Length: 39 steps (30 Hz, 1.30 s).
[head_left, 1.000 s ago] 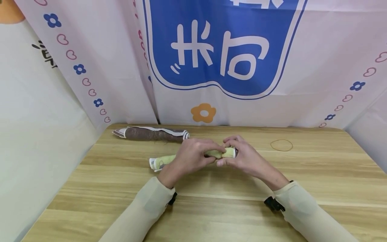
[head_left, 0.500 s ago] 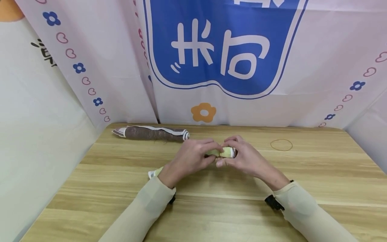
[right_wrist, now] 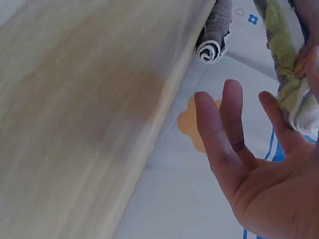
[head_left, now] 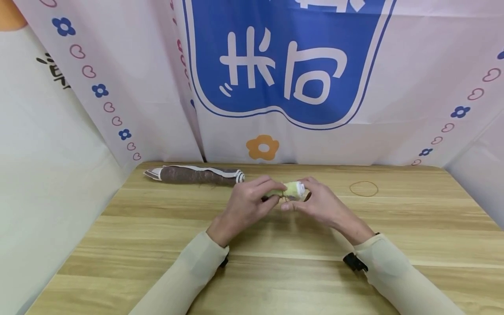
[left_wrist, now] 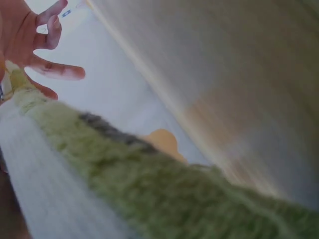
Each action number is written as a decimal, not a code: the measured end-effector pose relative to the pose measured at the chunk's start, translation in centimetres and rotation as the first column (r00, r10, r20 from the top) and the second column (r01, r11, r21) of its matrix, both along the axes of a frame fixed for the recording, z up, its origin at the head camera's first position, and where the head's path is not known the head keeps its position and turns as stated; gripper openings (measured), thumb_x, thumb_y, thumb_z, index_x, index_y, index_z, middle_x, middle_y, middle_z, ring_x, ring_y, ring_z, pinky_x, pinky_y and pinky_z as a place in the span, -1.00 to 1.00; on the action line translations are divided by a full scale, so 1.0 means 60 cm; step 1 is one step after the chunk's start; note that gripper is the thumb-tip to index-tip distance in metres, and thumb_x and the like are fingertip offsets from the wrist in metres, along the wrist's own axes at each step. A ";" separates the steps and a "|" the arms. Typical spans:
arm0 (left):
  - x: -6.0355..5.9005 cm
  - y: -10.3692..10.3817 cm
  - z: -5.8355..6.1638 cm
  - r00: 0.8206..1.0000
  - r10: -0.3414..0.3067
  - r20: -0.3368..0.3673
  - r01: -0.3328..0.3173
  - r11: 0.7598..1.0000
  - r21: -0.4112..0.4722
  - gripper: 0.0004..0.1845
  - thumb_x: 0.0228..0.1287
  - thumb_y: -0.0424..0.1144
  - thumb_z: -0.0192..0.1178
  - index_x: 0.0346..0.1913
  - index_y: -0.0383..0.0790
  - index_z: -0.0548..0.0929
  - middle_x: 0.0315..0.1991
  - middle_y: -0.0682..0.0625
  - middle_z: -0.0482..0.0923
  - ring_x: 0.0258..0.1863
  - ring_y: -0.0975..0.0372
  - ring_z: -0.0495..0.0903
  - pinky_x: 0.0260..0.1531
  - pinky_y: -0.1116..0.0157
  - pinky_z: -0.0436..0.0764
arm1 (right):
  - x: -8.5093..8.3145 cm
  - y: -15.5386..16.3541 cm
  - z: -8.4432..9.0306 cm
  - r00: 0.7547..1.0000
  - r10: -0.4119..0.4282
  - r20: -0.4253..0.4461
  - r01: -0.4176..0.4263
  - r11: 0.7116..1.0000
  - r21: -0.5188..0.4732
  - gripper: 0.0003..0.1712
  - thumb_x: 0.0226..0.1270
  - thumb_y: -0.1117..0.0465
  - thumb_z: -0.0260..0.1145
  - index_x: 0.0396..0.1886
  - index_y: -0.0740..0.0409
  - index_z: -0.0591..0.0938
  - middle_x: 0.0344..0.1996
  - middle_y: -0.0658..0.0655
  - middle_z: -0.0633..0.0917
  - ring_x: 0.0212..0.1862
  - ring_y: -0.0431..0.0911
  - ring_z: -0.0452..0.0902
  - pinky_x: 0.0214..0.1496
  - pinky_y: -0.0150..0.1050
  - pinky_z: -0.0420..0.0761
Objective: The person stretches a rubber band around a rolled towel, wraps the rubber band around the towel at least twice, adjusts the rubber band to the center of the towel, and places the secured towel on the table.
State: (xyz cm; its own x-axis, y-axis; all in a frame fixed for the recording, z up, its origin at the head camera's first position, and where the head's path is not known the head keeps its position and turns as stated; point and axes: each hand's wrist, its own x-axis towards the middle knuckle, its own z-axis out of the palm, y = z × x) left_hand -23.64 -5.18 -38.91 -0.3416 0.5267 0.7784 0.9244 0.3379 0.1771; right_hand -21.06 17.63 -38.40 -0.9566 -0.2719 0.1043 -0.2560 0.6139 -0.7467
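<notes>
A rolled-up green towel (head_left: 293,189) with a white end is held up between both hands, above the table. My left hand (head_left: 250,199) grips the roll with thumb and fingers, covering most of its length. A thin rubber band (head_left: 283,193) lies around the roll near its right end, at the left fingertips. My right hand (head_left: 324,205) holds that white end between thumb and forefinger, its thumb close to the band. In the right wrist view, other fingers (right_wrist: 214,129) of this hand stretch away from the towel. The left wrist view shows the green pile (left_wrist: 124,159) running toward the right hand (left_wrist: 25,40).
A rolled brown towel (head_left: 197,175) with white edging lies at the back left of the wooden table (head_left: 275,280). One loose rubber band (head_left: 364,189) lies at the back right. A printed curtain (head_left: 220,144) hangs right behind the table.
The towel's right end has risen and turned, showing more of its white end. Its left end, visible earlier beside the left forearm, has gone from view. Both hands stay close together around it.
</notes>
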 end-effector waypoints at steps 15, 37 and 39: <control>0.004 0.014 -0.004 0.990 -0.020 0.143 -0.020 0.961 0.276 -0.84 0.24 -0.51 0.41 -0.14 -0.30 0.83 -0.36 -0.02 0.72 -0.56 0.32 0.40 -0.57 0.44 0.37 | 0.009 -0.018 -0.010 1.000 -0.009 -0.005 0.008 0.995 -0.096 -0.34 0.25 -0.03 0.63 0.29 0.04 0.66 0.09 0.19 0.74 -0.39 -0.04 0.52 -0.37 -0.16 0.60; 0.013 0.020 0.011 0.847 0.026 0.532 -0.251 0.900 0.356 -0.85 0.29 -0.38 0.44 -0.11 -0.14 0.87 -0.29 0.08 0.80 -0.52 0.26 0.66 -0.51 0.30 0.66 | 0.031 -0.045 -0.011 0.947 -0.048 -0.318 0.032 0.998 -0.054 -0.79 0.60 0.11 0.34 -0.11 0.07 0.85 -0.02 0.02 0.80 -0.31 -0.18 0.59 -0.27 -0.21 0.61; 0.012 0.020 0.011 0.831 0.022 0.556 -0.263 0.896 0.359 -0.84 0.29 -0.37 0.44 -0.10 -0.13 0.87 -0.29 0.09 0.79 -0.50 0.24 0.67 -0.50 0.29 0.66 | 0.031 -0.045 -0.012 0.940 -0.030 -0.340 0.012 0.998 -0.055 -0.81 0.58 0.13 0.35 -0.11 0.07 0.84 -0.07 0.01 0.78 -0.34 -0.20 0.57 -0.30 -0.23 0.60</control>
State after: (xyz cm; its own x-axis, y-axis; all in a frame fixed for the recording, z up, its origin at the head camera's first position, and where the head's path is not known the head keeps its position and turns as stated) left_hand -22.90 -3.99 -38.23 -0.8039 0.1185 0.5829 0.5926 0.2442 0.7676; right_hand -19.18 14.92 -39.13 -0.8669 -0.2380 0.4380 -0.4879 0.5848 -0.6480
